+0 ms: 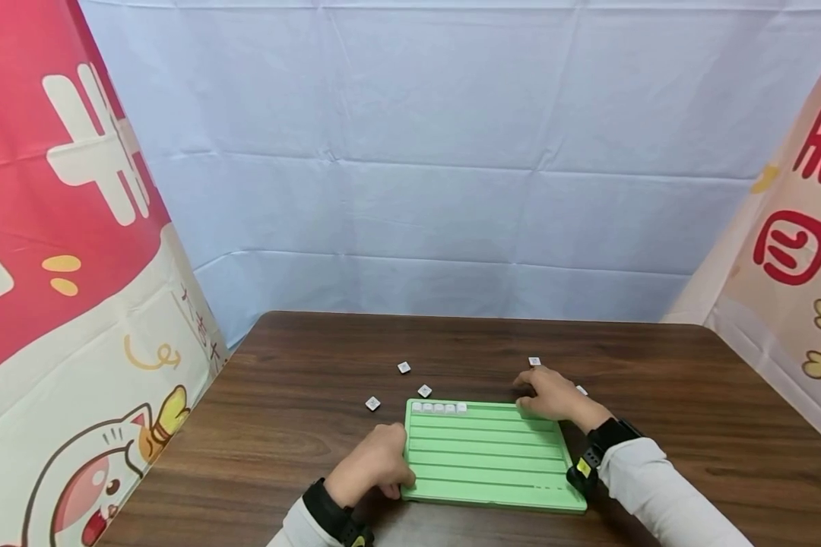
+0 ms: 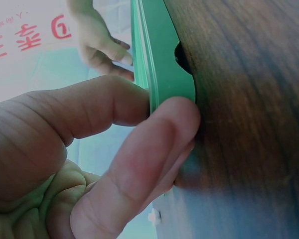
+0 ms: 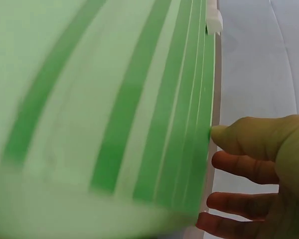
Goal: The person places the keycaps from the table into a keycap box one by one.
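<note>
A light green board with raised horizontal ridges lies flat on the table, a row of several small white tiles set in its far left corner. My left hand grips the board's left edge, thumb and fingers pinching the rim in the left wrist view. Over at the far right corner is my right hand. Its thumb tip is right at the board's far edge in the right wrist view, while the other fingers extend loosely past that edge with nothing between them.
Loose white tiles with dark marks lie beyond the board: one at left, others behind it, one past my right fingers, one beside the right wrist. Cloth hangs around the brown wooden table.
</note>
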{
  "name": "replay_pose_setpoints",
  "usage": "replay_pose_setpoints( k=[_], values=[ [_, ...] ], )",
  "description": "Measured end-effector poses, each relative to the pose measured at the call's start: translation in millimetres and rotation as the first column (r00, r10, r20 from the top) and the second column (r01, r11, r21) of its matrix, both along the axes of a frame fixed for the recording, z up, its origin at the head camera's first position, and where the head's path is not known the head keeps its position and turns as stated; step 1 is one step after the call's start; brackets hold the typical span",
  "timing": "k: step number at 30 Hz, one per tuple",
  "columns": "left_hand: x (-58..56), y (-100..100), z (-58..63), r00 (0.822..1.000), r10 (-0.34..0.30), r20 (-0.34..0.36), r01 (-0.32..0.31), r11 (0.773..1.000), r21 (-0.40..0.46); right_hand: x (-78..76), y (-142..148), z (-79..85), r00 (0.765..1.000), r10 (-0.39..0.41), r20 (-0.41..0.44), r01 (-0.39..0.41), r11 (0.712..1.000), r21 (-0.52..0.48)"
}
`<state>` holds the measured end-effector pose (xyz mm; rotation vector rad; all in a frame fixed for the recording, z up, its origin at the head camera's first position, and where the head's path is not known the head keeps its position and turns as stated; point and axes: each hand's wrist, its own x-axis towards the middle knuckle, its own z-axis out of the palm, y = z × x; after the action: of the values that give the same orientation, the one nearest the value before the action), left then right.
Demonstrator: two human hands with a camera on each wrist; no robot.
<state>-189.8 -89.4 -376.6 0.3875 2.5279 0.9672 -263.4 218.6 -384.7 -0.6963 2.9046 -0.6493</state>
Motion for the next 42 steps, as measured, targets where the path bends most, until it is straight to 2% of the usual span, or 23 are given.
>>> replay_pose_setpoints(
  k=[13,24,42],
  values=[
    [-1.6,0,-1.3,1.0,-0.006,-0.003,0.006,1.0,-0.003,0.7,23,10.4,0.996,-0.072,0.058,0.07,0.997,0.042],
    [-1.0,1,-1.5,1.0,0.002,0.002,-0.002,1.0,-0.005,-1.4,41,6.4,0.99,-0.102,0.099,0.098,0.994,0.045],
    [-2.2,0,-3.8,1.0,-0.01,0.0,0.01,1.0,0.012,-4.1,59,1.7,0.986,-0.133,0.102,0.127,0.99,0.068]
  ],
)
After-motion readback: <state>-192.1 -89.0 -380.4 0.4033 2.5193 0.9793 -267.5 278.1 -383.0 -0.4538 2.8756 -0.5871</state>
